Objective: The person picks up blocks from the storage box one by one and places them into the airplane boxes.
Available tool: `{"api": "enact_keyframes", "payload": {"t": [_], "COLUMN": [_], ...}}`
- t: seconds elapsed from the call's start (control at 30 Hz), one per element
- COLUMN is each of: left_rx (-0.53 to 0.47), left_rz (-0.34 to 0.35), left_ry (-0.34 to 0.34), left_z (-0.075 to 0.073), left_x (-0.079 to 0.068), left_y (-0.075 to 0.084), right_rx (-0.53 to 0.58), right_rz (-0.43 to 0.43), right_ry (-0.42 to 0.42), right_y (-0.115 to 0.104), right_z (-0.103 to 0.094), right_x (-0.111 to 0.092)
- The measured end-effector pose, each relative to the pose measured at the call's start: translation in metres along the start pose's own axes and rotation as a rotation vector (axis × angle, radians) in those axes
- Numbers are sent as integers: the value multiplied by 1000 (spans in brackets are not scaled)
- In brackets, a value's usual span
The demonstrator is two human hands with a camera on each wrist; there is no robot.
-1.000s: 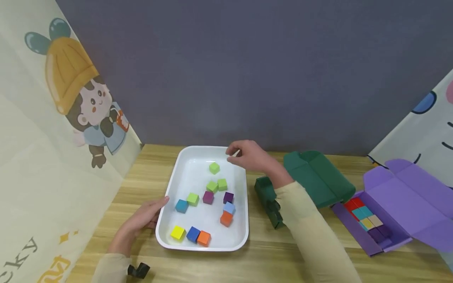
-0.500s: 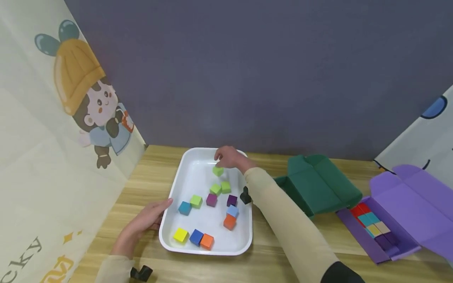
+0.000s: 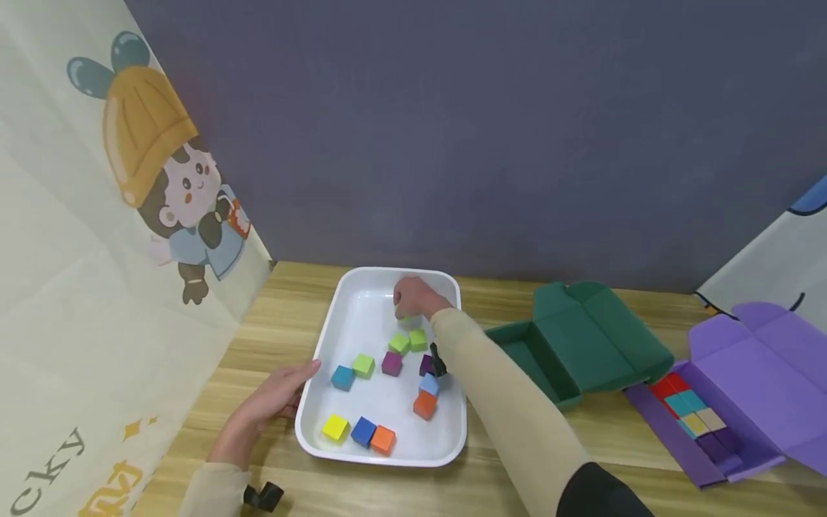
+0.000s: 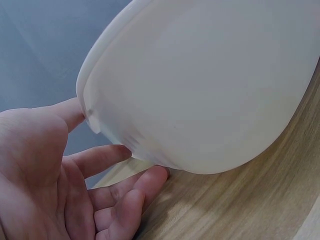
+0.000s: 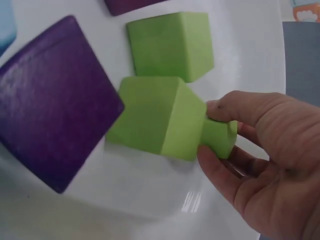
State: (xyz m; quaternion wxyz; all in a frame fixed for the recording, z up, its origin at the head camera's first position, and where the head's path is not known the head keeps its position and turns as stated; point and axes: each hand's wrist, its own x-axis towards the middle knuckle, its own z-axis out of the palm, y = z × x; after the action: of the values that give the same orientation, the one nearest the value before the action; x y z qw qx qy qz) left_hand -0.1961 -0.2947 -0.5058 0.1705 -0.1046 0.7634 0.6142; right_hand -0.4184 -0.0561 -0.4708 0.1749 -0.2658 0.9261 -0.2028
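In the head view my right hand [image 3: 416, 296] reaches into the far part of a white tray [image 3: 313, 424]. Thumb and a finger pinch a light green cube [image 5: 218, 137], seen in the right wrist view behind a nearer light green cube [image 5: 145, 115]. At the tray's left side my left hand [image 3: 274, 395] holds the rim, thumb over the edge and other fingers against the outer wall below it. Several more cubes lie scattered in the tray, among them a yellow cube [image 3: 335, 428], a blue cube [image 3: 363, 431], a teal cube [image 3: 343, 378] and a magenta cube [image 3: 391, 363].
An open green box [image 3: 526, 345] stands right of the tray, partly behind my right forearm. Farther right, an open purple box [image 3: 675, 438] holds several coloured cubes in rows. A grey panel [image 3: 452, 143] closes off the wooden table [image 3: 258, 323] at the back.
My right hand has moved left and down from above the tray's far right corner onto the farthest light green cube, which it now pinches. My left hand stays at the rim.
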Motion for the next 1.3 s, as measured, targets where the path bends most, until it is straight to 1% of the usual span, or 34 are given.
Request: {"api": "enact_keyframes", "payload": {"t": [0.13, 0.2, 0.3, 0.43, 0.5, 0.6, 0.7, 0.8, 0.93, 1.1, 1.17, 1.3], "left_rx": [6, 7, 12, 14, 12, 16, 28, 32, 20, 18, 19, 16], "left_rz": [4, 5, 4, -8, -11, -17, -23, -22, -20, -32, -38, -32], "left_ry": [-13, -16, -11, -4, -5, -8, -11, -19, -42, -53, -41, -51], "left_z": [1, 1, 1, 1, 1, 0, 0, 0, -2, -2, -5, -6], "left_x": [-1, -1, -2, -3, -4, -3, -2, 0, 2, 4, 3, 3], "left_y": [2, 3, 4, 1, 0, -1, 0, 3, 5, 2, 2, 1], "right_rx": [15, 16, 22, 64, 86, 117, 149, 176, 176, 161, 158, 129], "right_rz": [3, -9, -36, -60, -74, -98, -114, -123, -147, -169, -186, -237], "right_ry": [16, 28, 39, 25, 18, 43, 101, 161, 186, 161, 151, 146], "right_y": [3, 3, 1, -6, -10, -15, -17, -16, -3, 22, 30, 45], "right_z": [-1, -3, -9, -20, -28, -40, -52, -66, -80, -90, -94, -99], "right_x": [-2, -4, -7, -16, -24, -37, -55, -78, -108, -143, -150, -158]}}
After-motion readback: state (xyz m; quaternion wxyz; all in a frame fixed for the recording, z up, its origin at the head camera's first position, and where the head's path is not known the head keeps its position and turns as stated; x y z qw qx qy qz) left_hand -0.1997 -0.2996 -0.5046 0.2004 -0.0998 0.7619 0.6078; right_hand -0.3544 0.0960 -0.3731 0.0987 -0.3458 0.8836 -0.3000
